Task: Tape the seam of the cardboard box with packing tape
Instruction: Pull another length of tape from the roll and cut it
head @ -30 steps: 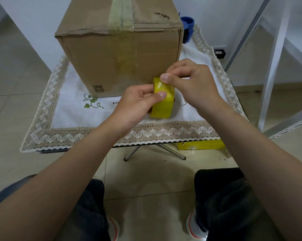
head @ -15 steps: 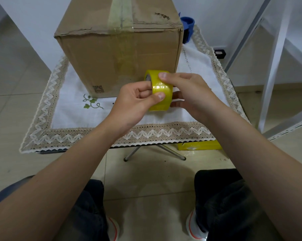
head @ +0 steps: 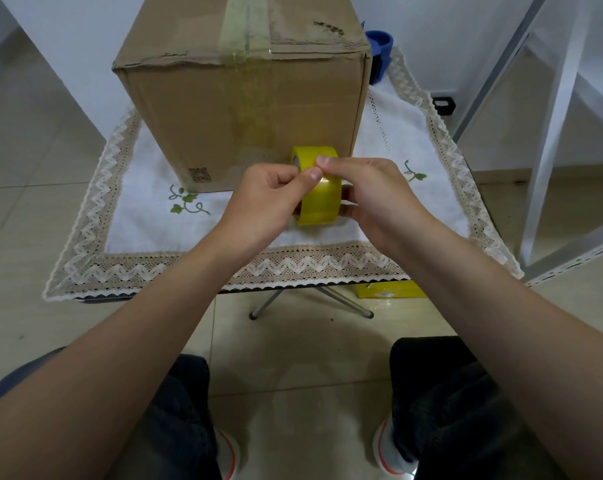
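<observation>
A brown cardboard box point(head: 196, 109) stands on a small table, its top seam covered by a strip of pale tape point(head: 246, 26) that runs down the front face. In front of the box, above the cloth, both hands hold a yellow roll of packing tape point(head: 319, 199). My left hand point(head: 269, 199) grips the roll's left side with the thumb on its outer face. My right hand point(head: 373, 192) holds the right side, its forefinger tip pressing on the top of the roll beside the left thumb.
A white lace-edged tablecloth point(head: 144, 216) covers the folding table. A blue object point(head: 379, 50) sits behind the box at the right. A yellow packet point(head: 390, 291) lies on the tiled floor under the table. White metal shelf frame point(head: 556, 126) stands to the right. My knees are below.
The roll has been turned and raised slightly between both hands; my right fingers shifted from pinching the roll's top edge to pressing on its outer face next to the left thumb.
</observation>
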`<act>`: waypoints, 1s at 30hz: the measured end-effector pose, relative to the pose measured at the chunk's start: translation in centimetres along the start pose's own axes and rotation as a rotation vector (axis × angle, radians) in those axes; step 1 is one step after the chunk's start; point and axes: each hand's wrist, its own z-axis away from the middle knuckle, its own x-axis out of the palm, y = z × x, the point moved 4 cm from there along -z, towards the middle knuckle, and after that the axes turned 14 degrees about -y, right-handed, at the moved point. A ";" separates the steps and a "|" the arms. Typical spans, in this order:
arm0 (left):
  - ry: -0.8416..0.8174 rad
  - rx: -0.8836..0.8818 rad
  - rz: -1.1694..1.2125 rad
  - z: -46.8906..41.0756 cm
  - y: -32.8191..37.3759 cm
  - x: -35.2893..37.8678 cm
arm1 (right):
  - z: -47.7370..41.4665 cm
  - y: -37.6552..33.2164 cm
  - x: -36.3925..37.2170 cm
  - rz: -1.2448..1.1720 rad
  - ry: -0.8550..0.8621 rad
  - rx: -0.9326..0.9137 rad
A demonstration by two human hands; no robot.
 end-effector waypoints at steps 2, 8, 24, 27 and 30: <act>0.000 0.006 -0.012 0.0 0.1 0.0 | 0.0 0.1 0.1 0.005 0.013 0.001; -0.023 -0.024 -0.036 -0.2 0.0 -0.1 | 0.0 0.0 0.0 0.044 0.036 -0.024; 0.031 -0.063 0.014 0.0 -0.6 -0.4 | -0.1 -0.3 0.4 0.234 0.040 -0.153; -0.027 -0.091 0.067 -0.2 -0.2 -0.4 | 0.2 -1.0 -0.1 0.247 0.080 -0.198; -0.054 -0.142 0.081 -0.3 -0.1 -0.3 | 0.2 -1.8 -0.9 0.317 0.101 -0.228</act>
